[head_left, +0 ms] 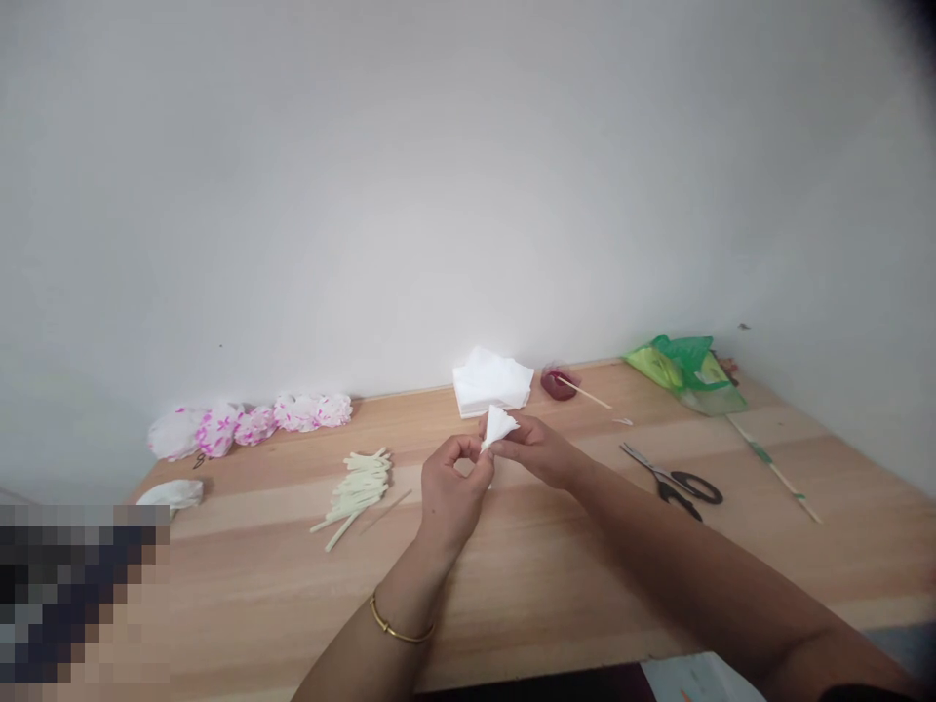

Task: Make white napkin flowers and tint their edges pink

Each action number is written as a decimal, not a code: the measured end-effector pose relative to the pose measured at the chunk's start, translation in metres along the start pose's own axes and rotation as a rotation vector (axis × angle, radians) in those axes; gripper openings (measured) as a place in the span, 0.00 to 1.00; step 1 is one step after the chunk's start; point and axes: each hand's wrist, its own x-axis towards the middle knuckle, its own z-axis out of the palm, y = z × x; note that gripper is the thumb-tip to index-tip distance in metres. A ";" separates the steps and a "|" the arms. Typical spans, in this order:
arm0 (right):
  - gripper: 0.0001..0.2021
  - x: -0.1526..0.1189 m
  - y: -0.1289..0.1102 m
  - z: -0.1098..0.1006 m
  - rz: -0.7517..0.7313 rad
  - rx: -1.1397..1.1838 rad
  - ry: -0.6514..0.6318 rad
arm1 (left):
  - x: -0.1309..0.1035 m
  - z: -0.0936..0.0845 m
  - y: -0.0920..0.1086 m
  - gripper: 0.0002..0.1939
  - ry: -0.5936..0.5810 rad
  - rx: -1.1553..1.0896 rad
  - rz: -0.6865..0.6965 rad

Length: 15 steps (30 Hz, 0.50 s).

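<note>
Above the middle of the wooden table, my left hand (457,483) pinches the narrow lower end of a white tissue paper flower (499,426), its thumb and forefinger forming a ring. From the right, my right hand (537,448) has its fingers closed on the same paper near its base and side. The paper fans out upward and outward from the pinch. Some fingertips of both hands are hidden behind it. Just beyond the hands lies a stack of white tissue sheets (491,383).
Pale green strips (358,492) lie left of my hands. Pink-and-white paper bunches (253,426) line the back left. At right are black-handled scissors (677,481), a dark red bundle (559,383) with a thin stick, a green plastic bag (683,370) and a taped stick (775,468). A wall (468,195) rises behind.
</note>
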 end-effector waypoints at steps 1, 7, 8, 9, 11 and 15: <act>0.10 0.000 -0.001 0.000 0.004 0.015 -0.001 | -0.001 0.000 0.002 0.05 0.018 0.021 0.011; 0.11 0.000 0.003 -0.005 0.021 0.125 -0.019 | -0.003 0.002 0.002 0.08 -0.074 -0.232 -0.115; 0.12 0.000 0.005 -0.007 0.027 0.152 -0.021 | -0.002 0.002 0.000 0.09 -0.141 -0.353 -0.173; 0.14 0.000 0.005 -0.008 0.036 0.177 -0.026 | -0.001 0.003 -0.001 0.11 -0.208 -0.489 -0.238; 0.19 -0.002 0.006 -0.011 0.060 0.227 -0.043 | 0.000 0.005 -0.003 0.14 -0.319 -0.745 -0.376; 0.25 -0.004 0.006 -0.012 0.101 0.317 -0.092 | -0.001 0.009 -0.007 0.16 -0.448 -0.975 -0.551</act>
